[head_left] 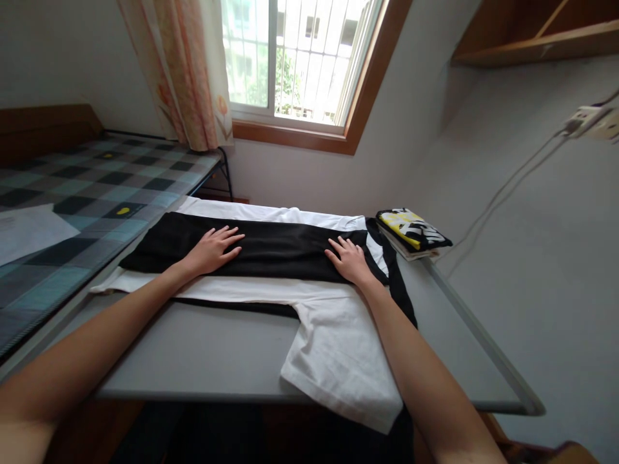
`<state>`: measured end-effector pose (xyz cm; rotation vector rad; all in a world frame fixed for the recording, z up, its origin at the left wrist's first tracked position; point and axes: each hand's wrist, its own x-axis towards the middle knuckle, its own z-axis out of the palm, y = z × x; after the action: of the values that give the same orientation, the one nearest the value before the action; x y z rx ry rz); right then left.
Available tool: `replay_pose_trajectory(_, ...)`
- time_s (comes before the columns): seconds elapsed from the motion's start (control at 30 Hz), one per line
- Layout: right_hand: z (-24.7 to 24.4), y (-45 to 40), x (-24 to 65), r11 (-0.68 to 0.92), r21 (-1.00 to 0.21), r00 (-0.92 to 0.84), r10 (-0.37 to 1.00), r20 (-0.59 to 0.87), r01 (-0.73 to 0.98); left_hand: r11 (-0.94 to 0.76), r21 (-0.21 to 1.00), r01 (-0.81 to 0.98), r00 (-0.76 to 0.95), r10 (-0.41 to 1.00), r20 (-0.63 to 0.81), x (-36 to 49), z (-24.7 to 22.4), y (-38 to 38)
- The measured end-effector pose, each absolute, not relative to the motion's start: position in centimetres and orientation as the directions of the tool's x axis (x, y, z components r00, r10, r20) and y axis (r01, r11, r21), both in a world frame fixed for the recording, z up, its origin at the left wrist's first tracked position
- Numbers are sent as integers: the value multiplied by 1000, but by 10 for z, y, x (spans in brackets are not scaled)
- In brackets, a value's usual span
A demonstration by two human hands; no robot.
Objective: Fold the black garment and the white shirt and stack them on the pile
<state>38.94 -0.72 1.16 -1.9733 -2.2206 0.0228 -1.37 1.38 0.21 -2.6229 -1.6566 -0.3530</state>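
Note:
A folded black garment point(285, 248), perhaps a pair of trousers, lies lengthwise on top of a white short-sleeved T-shirt point(338, 348). My left hand point(215, 250) rests flat on the black cloth left of the middle, fingers spread. Near its right end, my right hand point(349, 259) also lies flat with the fingers apart. One white sleeve hangs toward me over the table's front edge. More black cloth point(401, 290) shows from under the white shirt at the right and along its near side; what it belongs to is mostly hidden.
The clothes lie on a grey table point(217, 351). A small stack of folded clothes point(413, 232) sits at its back right corner, against the wall. To the left is a checked mattress point(120, 174) with white paper point(33, 229) on it. A cable point(503, 187) hangs at the right.

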Motion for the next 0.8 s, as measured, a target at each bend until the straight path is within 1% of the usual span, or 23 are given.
replay_pose_trajectory(0.23,8,-3,390,123,-134,-106,986,125,983,-424,108,899,402,898,177,-11,7,10)
replay_pose_trajectory(0.6,-1,-2,393,155,-174,-119,972,203,972,-431,99,897,409,893,188,-13,4,13)
replay_pose_trajectory(0.67,-1,-1,394,170,-191,-121,962,245,967,-434,97,896,410,891,195,-13,3,14)
replay_pose_trajectory(0.8,5,1,395,212,-228,-109,912,395,950,-426,98,899,402,894,200,-15,0,15)
